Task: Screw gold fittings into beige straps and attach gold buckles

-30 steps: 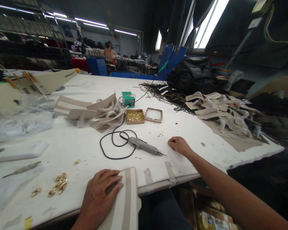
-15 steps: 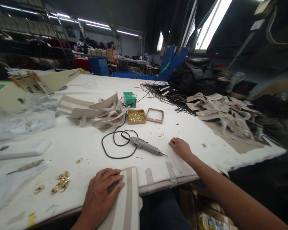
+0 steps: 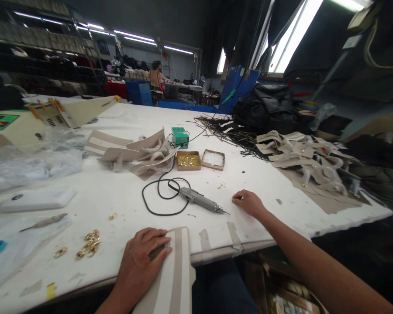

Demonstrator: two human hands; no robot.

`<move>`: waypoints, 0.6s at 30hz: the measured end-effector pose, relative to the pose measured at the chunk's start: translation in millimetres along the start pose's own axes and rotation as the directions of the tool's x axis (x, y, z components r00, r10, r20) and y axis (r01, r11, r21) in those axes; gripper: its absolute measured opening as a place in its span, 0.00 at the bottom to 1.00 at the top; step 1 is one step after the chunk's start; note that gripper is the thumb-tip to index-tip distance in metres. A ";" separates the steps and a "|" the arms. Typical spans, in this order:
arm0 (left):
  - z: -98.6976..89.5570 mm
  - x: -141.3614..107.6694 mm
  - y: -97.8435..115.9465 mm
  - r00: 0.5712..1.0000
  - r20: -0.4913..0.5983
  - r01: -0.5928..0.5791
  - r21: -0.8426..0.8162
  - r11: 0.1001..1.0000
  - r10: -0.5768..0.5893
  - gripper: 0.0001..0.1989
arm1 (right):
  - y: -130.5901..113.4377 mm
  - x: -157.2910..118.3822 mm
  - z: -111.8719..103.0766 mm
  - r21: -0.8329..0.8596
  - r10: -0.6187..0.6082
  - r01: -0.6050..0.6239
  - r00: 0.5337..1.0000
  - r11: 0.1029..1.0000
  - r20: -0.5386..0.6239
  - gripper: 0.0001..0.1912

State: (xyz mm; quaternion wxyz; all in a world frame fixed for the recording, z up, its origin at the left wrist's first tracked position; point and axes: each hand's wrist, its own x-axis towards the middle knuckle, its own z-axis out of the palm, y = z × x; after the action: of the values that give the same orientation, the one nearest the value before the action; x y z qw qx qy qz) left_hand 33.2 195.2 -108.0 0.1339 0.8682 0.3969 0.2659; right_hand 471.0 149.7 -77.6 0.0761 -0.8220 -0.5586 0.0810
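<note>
My left hand (image 3: 143, 258) lies with fingers apart on a striped beige panel (image 3: 178, 266) at the table's front edge, pressing on its upper left part. My right hand (image 3: 248, 203) rests on the white table, its fingers curled together; whatever they pinch is too small to name. Between the hands lies a grey electric screwdriver (image 3: 201, 200), its tip pointing toward the right and its black cord looped behind. Small gold pieces (image 3: 221, 185) are scattered just beyond my right hand. Behind them stand a box of gold parts (image 3: 188, 161) and a box of white material (image 3: 213, 159).
Gold clasps (image 3: 89, 245) and a pointed tool (image 3: 44, 222) lie at the left. Beige panels (image 3: 127, 150) and a green power box (image 3: 180, 138) stand farther back. More beige pieces (image 3: 298, 152) are heaped at the right. A person (image 3: 156, 78) is in the far background.
The view has shifted slightly, so the table things appear a little farther right. My right hand's fingers have curled in a bit more. My left hand stays on the panel.
</note>
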 end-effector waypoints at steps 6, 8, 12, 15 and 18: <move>-1.3 -0.4 1.9 1.000 0.021 0.017 -0.045 0.999 -0.016 0.09 | -8.8 12.5 -5.7 -0.131 -0.039 0.042 0.999 0.991 0.030 0.11; -2.9 -0.7 4.6 0.999 0.030 0.034 -0.060 0.998 -0.032 0.09 | -12.9 10.8 -3.8 -0.187 -0.056 0.060 0.998 0.981 0.026 0.13; -8.5 -1.8 14.6 0.996 0.048 0.081 -0.095 0.992 -0.077 0.08 | -14.9 2.8 2.1 -0.258 -0.077 0.075 0.997 0.963 0.001 0.16; -12.3 -2.2 22.6 0.994 0.051 0.102 -0.119 0.988 -0.096 0.08 | -12.7 -2.1 5.3 -0.273 -0.075 0.064 0.997 0.960 -0.029 0.17; -14.2 -2.5 28.4 0.993 0.042 0.116 -0.135 0.984 -0.111 0.08 | -10.8 -3.4 7.7 -0.268 -0.038 0.022 0.998 0.963 -0.054 0.16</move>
State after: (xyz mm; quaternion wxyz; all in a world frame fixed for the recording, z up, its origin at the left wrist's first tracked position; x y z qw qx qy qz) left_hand 41.4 175.2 -84.6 0.2149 0.8373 0.4243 0.2697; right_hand 458.3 150.8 -82.7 -0.0177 -0.8182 -0.5743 -0.0203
